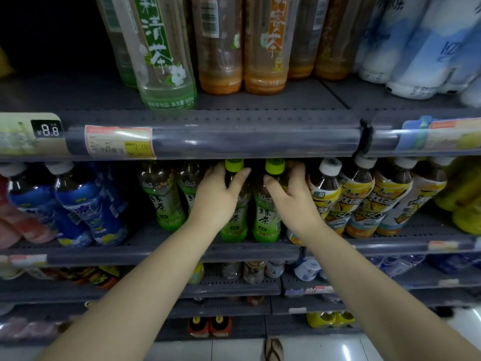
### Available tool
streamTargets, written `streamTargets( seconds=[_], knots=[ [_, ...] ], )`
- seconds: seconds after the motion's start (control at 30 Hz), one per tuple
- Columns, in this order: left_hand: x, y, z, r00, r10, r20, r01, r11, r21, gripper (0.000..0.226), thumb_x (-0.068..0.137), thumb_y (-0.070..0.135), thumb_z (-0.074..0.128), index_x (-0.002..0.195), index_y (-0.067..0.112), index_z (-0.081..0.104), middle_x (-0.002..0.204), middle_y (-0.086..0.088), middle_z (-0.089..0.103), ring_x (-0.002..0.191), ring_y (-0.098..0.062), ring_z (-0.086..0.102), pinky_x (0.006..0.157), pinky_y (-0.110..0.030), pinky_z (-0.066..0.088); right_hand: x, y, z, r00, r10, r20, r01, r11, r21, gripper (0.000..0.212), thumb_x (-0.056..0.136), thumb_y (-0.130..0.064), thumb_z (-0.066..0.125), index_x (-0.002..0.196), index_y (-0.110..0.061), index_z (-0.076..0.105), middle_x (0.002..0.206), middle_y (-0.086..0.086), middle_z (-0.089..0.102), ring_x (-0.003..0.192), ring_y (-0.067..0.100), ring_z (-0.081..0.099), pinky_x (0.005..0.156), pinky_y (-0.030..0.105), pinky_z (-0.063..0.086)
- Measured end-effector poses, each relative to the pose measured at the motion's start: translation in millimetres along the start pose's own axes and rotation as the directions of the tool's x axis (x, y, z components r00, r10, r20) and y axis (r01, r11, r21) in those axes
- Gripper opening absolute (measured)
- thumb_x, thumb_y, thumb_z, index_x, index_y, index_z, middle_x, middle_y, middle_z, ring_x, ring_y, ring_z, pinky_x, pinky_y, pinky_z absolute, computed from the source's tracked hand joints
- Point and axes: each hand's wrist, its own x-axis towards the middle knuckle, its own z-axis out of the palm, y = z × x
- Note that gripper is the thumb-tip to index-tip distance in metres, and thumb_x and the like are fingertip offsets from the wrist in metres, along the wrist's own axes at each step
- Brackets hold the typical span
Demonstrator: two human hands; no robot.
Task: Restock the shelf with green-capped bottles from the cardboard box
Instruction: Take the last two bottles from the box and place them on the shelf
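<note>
Dim store light is falling from above and behind, leaving the upper left corner nearly black. The grey plastic price rail is catching a soft streak of glare, and the glossy white floor tiles are reflecting pale patches. Wide-angle distortion is bowing the shelves; the white-and-blue bottles at the top right are smearing into blur.

Clear glossy plastic bottles, matt grey perforated metal shelf, glossy floor tiles
</note>
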Motion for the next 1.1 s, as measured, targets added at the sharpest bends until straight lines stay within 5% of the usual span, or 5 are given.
streamTargets(
  seconds=[0.5,0.6,0.7,0.97,1.1],
  knots=[
    [-21,-11,6,0.999,-0.048,-0.019,0.045,0.988,-0.145,0.083,0.075,0.037,0.077,0.141,0.014,0.032,0.133,0.001,0.053,0.120,-0.010,0.051,0.096,-0.022,0.040,-20,-2,17,0.981,-0.060,-0.185,0.027,0.984,-0.177,0.049,0.098,-0.032,0.045,0.142,-0.012,0.037,0.137,0.010,0.050,0.128,0.022,0.045,0.107,0.035,0.037],
    [-25,-16,10,0.995,-0.098,-0.030,0.091,0.980,-0.178,0.072,0.071,0.039,0.079,0.132,0.024,0.043,0.115,0.017,0.058,0.102,0.004,0.055,0.081,-0.006,0.039,-25,1,19,0.975,-0.044,-0.216,0.013,0.989,-0.146,0.053,0.096,-0.034,0.049,0.141,-0.011,0.035,0.135,0.007,0.051,0.125,0.019,0.048,0.101,0.025,0.037],
    [-29,-23,14,0.993,-0.111,-0.046,0.099,0.972,-0.215,0.069,0.071,0.038,0.080,0.129,0.028,0.044,0.111,0.023,0.057,0.100,0.015,0.051,0.076,0.003,0.038,-29,8,22,0.975,0.026,-0.220,-0.053,0.991,-0.120,0.064,0.093,-0.038,0.052,0.144,-0.008,0.030,0.138,0.011,0.049,0.127,0.023,0.047,0.106,0.038,0.041],
    [-53,-60,46,0.977,-0.197,-0.080,0.186,0.975,-0.123,0.061,0.081,0.025,0.073,0.134,0.019,0.045,0.125,0.007,0.058,0.119,-0.010,0.051,0.094,-0.022,0.038,-58,46,36,0.982,0.114,-0.148,-0.137,0.979,-0.151,0.061,0.086,-0.016,0.067,0.138,-0.004,0.036,0.134,0.012,0.050,0.129,0.023,0.044,0.107,0.042,0.039],
    [-52,-70,53,0.970,-0.203,-0.138,0.195,0.979,-0.065,0.058,0.078,0.030,0.075,0.129,0.017,0.052,0.121,0.001,0.061,0.115,-0.013,0.054,0.095,-0.029,0.045,-58,60,42,0.971,0.168,-0.168,-0.203,0.954,-0.221,0.064,0.084,-0.018,0.070,0.137,-0.004,0.037,0.129,0.013,0.051,0.124,0.023,0.047,0.101,0.028,0.041]
  ],
)
